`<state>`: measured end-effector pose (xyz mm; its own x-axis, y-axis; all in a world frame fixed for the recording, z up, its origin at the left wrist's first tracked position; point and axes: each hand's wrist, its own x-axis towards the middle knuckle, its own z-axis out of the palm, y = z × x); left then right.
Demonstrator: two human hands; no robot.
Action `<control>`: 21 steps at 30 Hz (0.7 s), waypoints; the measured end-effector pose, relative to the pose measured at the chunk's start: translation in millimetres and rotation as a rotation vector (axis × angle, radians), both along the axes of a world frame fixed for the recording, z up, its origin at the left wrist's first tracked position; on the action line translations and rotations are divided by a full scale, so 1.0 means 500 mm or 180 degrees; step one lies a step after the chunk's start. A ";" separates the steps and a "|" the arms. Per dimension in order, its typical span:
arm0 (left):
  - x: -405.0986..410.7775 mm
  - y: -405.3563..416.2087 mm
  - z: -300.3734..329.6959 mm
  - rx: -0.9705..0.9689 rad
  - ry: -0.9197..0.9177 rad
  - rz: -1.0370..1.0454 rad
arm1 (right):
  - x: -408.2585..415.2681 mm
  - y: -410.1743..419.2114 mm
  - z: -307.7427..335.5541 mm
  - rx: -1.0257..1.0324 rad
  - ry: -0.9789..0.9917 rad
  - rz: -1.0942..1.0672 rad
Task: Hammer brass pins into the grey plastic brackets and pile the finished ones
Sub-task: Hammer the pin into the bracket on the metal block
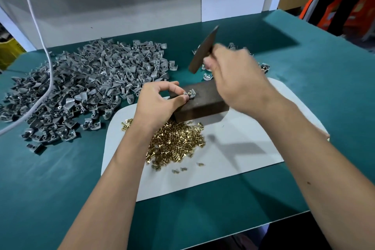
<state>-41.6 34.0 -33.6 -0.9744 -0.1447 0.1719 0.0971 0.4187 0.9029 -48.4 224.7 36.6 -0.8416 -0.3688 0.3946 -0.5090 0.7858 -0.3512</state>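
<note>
Standing upright on bracket (190, 94), pin (189, 93).

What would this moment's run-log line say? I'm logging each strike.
phase: hammering | left hand: pinches bracket on block | right hand: hammer raised | pin: in bracket

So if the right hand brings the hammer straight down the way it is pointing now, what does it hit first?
Most likely the brass pin standing in the grey bracket on the dark block. The left hand pinches that bracket, so its fingertips lie very near the line. The right hand is blurred, so depth is unclear.
</note>
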 end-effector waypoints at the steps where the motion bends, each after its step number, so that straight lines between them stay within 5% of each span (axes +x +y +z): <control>1: 0.000 0.000 0.000 0.0021 0.0010 -0.0014 | 0.000 -0.008 -0.010 0.0290 -0.0232 0.0045; 5: 0.003 0.007 0.004 0.0056 0.0001 -0.0034 | -0.016 0.003 0.003 0.0933 -0.0414 -0.0031; 9: 0.000 0.004 0.003 0.0049 0.0007 -0.0005 | -0.010 0.002 0.010 0.0254 0.0187 -0.0171; 13: 0.001 0.009 -0.001 0.0108 -0.0017 -0.0002 | 0.001 -0.003 -0.014 0.0795 -0.0572 0.0088; 16: 0.000 0.006 0.003 0.0066 -0.0014 0.0033 | -0.010 0.011 0.014 0.0857 -0.0206 -0.0079; 18: 0.001 0.003 0.006 0.0046 -0.0041 0.0016 | -0.004 0.006 0.016 0.0261 0.0077 -0.0221; 21: 0.003 -0.001 0.004 0.0173 -0.0094 0.0013 | 0.011 -0.019 -0.007 0.0486 -0.0300 -0.0054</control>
